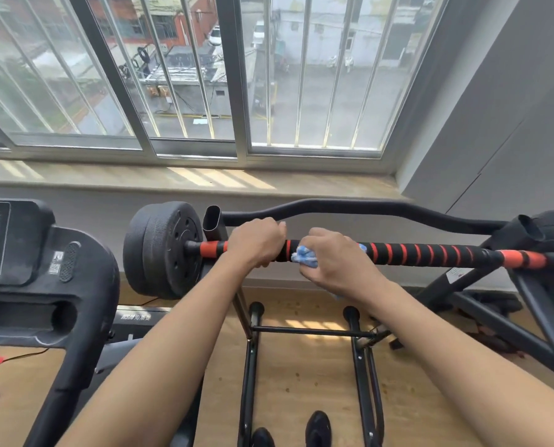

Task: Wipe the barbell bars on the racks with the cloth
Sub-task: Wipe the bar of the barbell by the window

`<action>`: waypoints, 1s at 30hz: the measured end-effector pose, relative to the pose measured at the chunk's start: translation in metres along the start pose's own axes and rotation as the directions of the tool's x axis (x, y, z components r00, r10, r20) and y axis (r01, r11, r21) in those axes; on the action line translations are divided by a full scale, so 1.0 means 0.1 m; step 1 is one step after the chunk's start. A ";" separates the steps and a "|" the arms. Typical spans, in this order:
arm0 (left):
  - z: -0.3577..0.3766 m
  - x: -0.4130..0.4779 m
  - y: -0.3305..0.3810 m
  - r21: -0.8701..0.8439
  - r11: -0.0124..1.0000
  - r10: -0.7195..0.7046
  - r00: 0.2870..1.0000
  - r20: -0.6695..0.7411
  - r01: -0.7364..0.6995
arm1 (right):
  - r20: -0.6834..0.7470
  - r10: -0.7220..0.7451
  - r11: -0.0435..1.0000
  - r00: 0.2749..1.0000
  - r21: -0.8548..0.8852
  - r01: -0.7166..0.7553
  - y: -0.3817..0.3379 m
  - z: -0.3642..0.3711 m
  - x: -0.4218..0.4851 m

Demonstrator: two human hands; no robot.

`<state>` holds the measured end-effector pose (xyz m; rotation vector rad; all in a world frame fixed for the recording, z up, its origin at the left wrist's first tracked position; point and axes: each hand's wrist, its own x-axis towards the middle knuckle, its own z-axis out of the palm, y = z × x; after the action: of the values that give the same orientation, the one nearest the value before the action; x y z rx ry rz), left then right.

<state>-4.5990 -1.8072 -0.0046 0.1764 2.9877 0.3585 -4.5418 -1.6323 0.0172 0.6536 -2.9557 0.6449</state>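
A barbell bar with black foam and red stripes lies level across a black rack, with black weight plates at its left end. My left hand grips the bar near the left end, fingers curled over it. Just to its right, my right hand holds a blue and white cloth wrapped against the bar. A second, curved black bar sits behind, higher on the rack.
A treadmill console and handrail stand close on the left. A window sill and barred window run behind the rack, and a grey wall is at right. Rack legs and my shoes are on the wooden floor below.
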 end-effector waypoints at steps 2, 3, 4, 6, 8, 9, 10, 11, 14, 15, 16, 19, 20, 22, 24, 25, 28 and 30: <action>0.01 0.03 -0.03 -0.077 0.997 -0.021 0.999 0.038 0.024 | -0.047 0.013 0.999 0.999 0.034 -0.011 0.02 0.01 -0.02; 0.03 0.00 -0.03 -0.093 0.995 -0.029 0.999 -0.013 0.028 | -0.093 0.038 0.997 0.995 0.065 -0.032 0.06 -0.01 0.01; 0.07 -0.04 -0.02 -0.091 0.996 -0.016 0.994 -0.110 0.006 | -0.137 0.076 0.994 0.988 0.090 -0.064 0.10 -0.02 0.04; 0.15 -0.19 0.01 -0.061 0.995 0.057 0.945 -0.322 -0.081 | -0.181 0.134 0.989 0.974 0.087 -0.120 0.14 -0.04 0.12; 0.19 -0.32 0.02 0.049 0.981 0.192 0.898 -0.395 -0.188 | -0.164 0.138 0.990 0.977 0.038 -0.133 0.10 0.00 0.14; 0.19 -0.33 0.02 0.114 0.973 0.230 0.903 -0.364 -0.201 | -0.146 0.121 0.993 0.982 0.012 -0.121 0.07 0.02 0.13; 0.19 -0.31 0.01 0.157 0.971 0.221 0.920 -0.324 -0.178 | -0.130 0.102 0.995 0.986 0.002 -0.103 0.05 0.04 0.10; 0.15 -0.29 0.03 0.143 0.982 0.160 0.945 -0.285 -0.123 | -0.121 0.084 0.996 0.989 0.005 -0.084 0.04 0.04 0.08; 0.04 -0.17 0.07 0.030 1.000 0.009 0.986 -0.167 -0.004 | -0.102 0.048 0.999 0.994 0.023 -0.046 0.07 0.02 0.06; 0.02 -0.13 0.07 0.013 1.000 0.005 0.994 -0.111 -0.004 | -0.094 0.037 0.999 0.995 0.026 -0.035 0.08 0.01 0.07; -0.01 -0.10 0.06 0.011 1.000 0.005 1.000 -0.019 -0.005 | -0.083 0.021 0.999 0.996 0.030 -0.019 0.09 0.00 0.08; -0.12 -0.05 0.06 -0.031 0.999 -0.011 0.972 0.235 0.018 | -0.065 -0.047 0.998 0.997 0.041 0.049 0.12 -0.05 0.07; -0.13 -0.05 0.05 -0.054 0.998 -0.018 0.962 0.273 0.033 | -0.049 -0.071 0.996 0.996 0.044 0.073 0.13 -0.06 0.05; -0.16 -0.03 0.06 -0.086 0.995 -0.028 0.951 0.308 0.057 | 0.004 -0.118 0.992 0.993 0.055 0.117 0.14 -0.08 0.01; -0.15 -0.03 0.06 -0.113 0.992 -0.026 0.951 0.308 0.064 | 0.045 -0.142 0.987 0.989 0.085 0.138 0.16 -0.11 -0.02; -0.15 -0.04 0.05 -0.117 0.992 -0.018 0.959 0.284 0.054 | 0.024 -0.125 0.986 0.992 0.118 0.121 0.19 -0.15 0.00; -0.04 -0.12 0.05 -0.045 0.998 0.044 0.999 -0.011 -0.044 | -0.094 0.100 0.963 0.991 0.259 -0.073 0.36 -0.38 0.11; 0.06 -0.21 0.07 -0.052 0.994 0.077 0.971 -0.228 -0.091 | -0.041 0.176 0.946 0.984 0.282 -0.158 0.45 -0.46 0.17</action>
<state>-4.5770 -1.8020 -0.0069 0.2741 3.1936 0.5136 -4.5780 -1.5827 0.0440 0.3873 -2.9065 1.0884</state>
